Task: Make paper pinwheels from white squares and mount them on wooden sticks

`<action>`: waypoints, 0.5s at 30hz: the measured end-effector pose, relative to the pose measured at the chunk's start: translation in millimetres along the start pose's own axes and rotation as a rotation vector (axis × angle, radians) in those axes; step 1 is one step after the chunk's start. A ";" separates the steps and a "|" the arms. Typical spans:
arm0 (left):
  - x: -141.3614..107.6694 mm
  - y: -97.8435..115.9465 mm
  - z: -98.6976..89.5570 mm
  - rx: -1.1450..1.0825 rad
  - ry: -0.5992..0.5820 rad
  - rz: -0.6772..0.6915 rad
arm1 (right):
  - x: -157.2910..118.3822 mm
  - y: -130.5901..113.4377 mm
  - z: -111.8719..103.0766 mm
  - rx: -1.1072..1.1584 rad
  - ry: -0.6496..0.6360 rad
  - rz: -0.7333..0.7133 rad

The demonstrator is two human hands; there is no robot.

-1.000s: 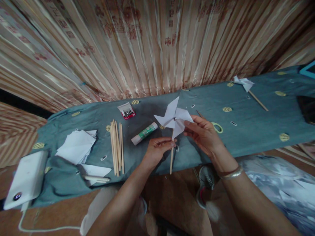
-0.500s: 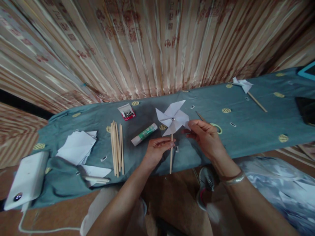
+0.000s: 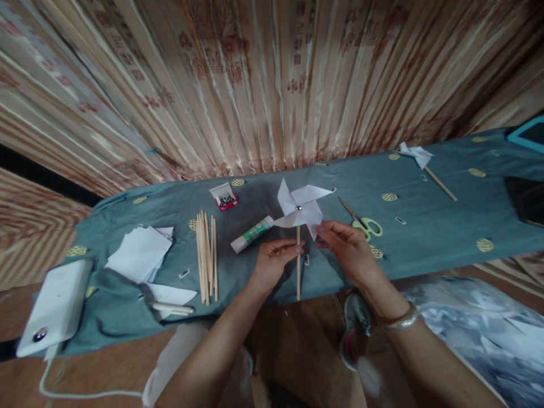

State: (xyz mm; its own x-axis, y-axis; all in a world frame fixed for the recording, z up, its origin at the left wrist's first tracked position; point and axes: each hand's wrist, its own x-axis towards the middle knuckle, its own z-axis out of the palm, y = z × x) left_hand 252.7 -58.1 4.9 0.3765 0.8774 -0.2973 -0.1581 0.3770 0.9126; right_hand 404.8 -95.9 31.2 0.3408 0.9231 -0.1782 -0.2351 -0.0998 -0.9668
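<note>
A white paper pinwheel (image 3: 301,207) with a silver pin at its centre stands on a wooden stick (image 3: 298,277). My left hand (image 3: 274,259) pinches the stick just below the paper blades. To the right, my right hand (image 3: 346,249) has its thumb and fingers closed at the tip of the lower right blade. A green and white glue stick (image 3: 253,233) lies left of the pinwheel. Scissors with light green handles (image 3: 366,226) rest beyond my right hand.
Several wooden sticks (image 3: 206,260), an open red box of pins (image 3: 224,196), stacked white paper (image 3: 142,253), a pen (image 3: 172,307) and a white device (image 3: 57,303) lie leftward. Another pinwheel (image 3: 420,156), a black object (image 3: 527,198) and a blue-edged tablet (image 3: 529,133) are rightward.
The pinwheel's blades have turned on the stick. My right hand has moved slightly down and left, from the right blade to a lower one, and more of the scissors shows.
</note>
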 end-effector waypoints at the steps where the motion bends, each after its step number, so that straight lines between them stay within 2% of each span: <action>1: -0.2 -0.1 0.2 -0.011 0.000 0.004 | -0.6 0.3 0.9 -0.002 -0.005 0.001; 15: -3.0 1.5 2.7 -0.081 0.023 0.031 | -6.8 4.8 10.5 -0.200 -0.109 -0.122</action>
State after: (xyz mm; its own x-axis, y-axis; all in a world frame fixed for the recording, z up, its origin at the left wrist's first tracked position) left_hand 253.9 -60.9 7.9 0.3492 0.8954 -0.2763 -0.2430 0.3713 0.8962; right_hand 391.7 -98.7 29.7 0.2528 0.9664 -0.0473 -0.0102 -0.0462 -0.9989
